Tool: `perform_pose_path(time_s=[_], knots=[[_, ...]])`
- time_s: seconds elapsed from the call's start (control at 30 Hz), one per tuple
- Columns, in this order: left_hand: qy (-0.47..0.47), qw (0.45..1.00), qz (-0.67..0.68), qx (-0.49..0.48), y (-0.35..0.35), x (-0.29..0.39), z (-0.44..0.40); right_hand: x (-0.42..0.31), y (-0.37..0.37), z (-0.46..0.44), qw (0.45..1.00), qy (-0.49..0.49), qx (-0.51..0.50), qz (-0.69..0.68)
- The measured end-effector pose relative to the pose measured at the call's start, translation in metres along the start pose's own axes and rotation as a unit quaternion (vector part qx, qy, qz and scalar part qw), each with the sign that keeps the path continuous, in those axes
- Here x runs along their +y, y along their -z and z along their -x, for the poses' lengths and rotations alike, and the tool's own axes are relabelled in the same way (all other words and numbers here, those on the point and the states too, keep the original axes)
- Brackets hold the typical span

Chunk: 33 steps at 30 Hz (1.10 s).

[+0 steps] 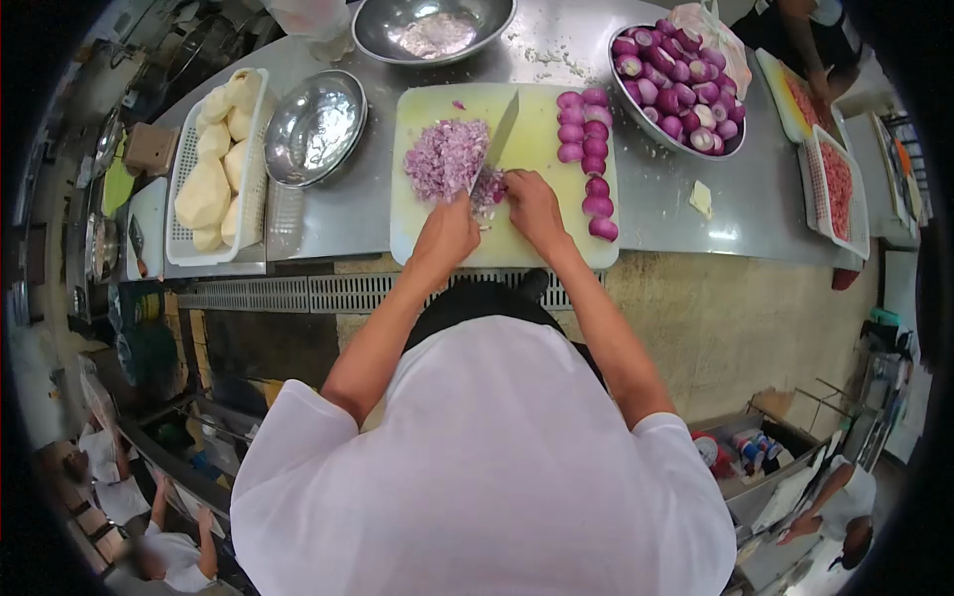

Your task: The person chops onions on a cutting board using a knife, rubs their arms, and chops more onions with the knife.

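Note:
My left hand (449, 230) is closed around the handle of a knife (504, 127), its blade pointing away from me over a pale cutting board (542, 223). Beside the blade lies a pile of chopped purple onion (445, 159). The bent fingers of my right hand (534, 204) press on a partly cut onion piece (493, 189) just right of the knife. Along the board's right side runs a line of peeled onion halves (596, 206), apart from my hands.
A bowl of purple onions (733, 151) stands right, near a basket of minced red food (863, 223) and a co-worker's arm (817, 74). Left are a white basket (256, 149) of pale peeled vegetables and a metal bowl (316, 127). Another metal bowl (434, 40) stands behind the board.

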<state>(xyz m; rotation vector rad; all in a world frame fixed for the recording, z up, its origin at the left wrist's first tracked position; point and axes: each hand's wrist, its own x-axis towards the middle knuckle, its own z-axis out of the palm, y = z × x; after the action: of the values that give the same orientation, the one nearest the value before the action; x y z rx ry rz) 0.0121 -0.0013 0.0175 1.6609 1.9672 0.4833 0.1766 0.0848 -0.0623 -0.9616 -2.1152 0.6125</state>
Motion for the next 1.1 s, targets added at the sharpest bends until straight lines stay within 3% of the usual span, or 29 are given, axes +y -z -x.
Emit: perform_pose_path(time_s=[0.23,0.5,0.6,0.73,1.1], knots=[[-0.005,0.999,0.035,0.005,-0.013,-0.004,-0.001,-0.013,-0.002,0.001,0.996,-0.072,-0.035,0.023],[-0.029,0.999,0.034,0.015,-0.008,0.005,-0.005,-0.014,-0.003,0.005,0.997,-0.072,-0.014,-0.001],[0.012,0.997,0.069,-0.038,-0.018,0.002,-0.013,-0.015,-0.001,0.006,0.997,-0.077,-0.021,0.02],[-0.038,0.998,0.049,0.011,-0.017,-0.001,-0.012,-0.017,-0.001,0.003,0.997,-0.081,-0.007,0.008],[0.01,0.998,0.055,-0.033,-0.025,0.009,-0.015,-0.01,-0.001,0.009,0.997,-0.079,-0.003,0.01]])
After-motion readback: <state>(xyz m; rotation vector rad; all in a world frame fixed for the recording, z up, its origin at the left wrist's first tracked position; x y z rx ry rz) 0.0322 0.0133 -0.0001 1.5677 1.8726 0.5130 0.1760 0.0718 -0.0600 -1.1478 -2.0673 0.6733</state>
